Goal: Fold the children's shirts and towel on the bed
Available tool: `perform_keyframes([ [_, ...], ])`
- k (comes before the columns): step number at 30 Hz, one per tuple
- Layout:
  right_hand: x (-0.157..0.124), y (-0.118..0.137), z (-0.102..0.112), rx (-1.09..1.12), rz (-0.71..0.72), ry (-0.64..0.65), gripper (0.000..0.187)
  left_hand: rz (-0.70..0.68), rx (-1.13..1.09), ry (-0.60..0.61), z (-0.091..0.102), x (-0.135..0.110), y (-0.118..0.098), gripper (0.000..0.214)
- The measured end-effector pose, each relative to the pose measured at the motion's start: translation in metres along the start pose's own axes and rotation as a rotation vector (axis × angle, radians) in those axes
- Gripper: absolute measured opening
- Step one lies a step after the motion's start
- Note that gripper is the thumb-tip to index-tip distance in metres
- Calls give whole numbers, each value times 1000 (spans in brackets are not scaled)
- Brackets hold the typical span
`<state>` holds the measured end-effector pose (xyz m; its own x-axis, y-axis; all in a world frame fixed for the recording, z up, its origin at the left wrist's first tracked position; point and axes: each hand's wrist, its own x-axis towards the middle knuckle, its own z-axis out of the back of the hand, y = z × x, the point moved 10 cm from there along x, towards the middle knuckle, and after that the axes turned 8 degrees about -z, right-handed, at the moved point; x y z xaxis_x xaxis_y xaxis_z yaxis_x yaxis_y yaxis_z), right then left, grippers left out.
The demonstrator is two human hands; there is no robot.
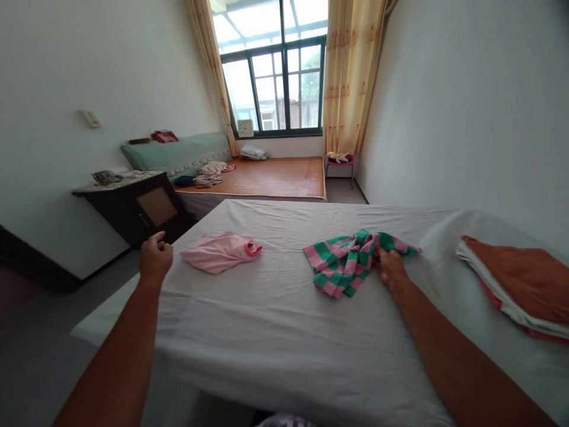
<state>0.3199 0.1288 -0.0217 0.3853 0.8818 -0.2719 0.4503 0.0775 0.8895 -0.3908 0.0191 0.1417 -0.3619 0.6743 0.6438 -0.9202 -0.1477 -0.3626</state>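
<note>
Clamps checked cloth [341, 261] with right hand [390, 267], right of centre on white sheet [267, 314]; holds nothing in left hand [155, 256], loosely spread, left of pink cloth [217, 252]. Shows layered stack [524, 279] at right (apparently finished), with both cloths unfolded.

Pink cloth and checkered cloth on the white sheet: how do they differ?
The pink cloth is mostly plain; the checkered cloth is green and pink. The right hand grips the checkered cloth, while no hand touches the pink cloth. Both lie rumpled on the white sheet.
</note>
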Motion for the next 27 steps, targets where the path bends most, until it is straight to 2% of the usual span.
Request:
perform_keyframes([
  [2, -1, 0, -1, 7, 2, 6, 16, -61, -7, 123, -19, 0, -22, 36],
  [4, -3, 1, -3, 6, 14, 15, 18, -196, -30, 309, -48, -3, -56, 36],
  [7, -6, 3, -4, -2, 29, 34, 22, -368, 1, 487, -85, -15, -99, 39],
  [10, -5, 2, -6, -11, 40, 55, 26, -405, -7, 591, -113, -30, -126, 40],
  [13, -2, 1, -6, -23, 50, 67, 30, -349, -30, 635, -129, -42, -143, 45],
  [18, 0, 0, -5, -52, 74, 64, 31, -229, 129, 688, -144, -57, -147, 61],
  [21, -3, 1, -7, -51, 80, 64, 29, -202, 79, 689, -146, -57, -147, 47],
  [22, -4, 1, -7, -52, 81, 66, 28, -177, -13, 686, -145, -54, -147, 42],
  [24, -5, 2, -8, -59, 82, 70, 27, -77, -336, 641, -137, -38, -146, 35],
  [27, -3, 1, -7, -73, 84, 73, 28, 165, -971, 431, -103, 4, -140, 30],
])
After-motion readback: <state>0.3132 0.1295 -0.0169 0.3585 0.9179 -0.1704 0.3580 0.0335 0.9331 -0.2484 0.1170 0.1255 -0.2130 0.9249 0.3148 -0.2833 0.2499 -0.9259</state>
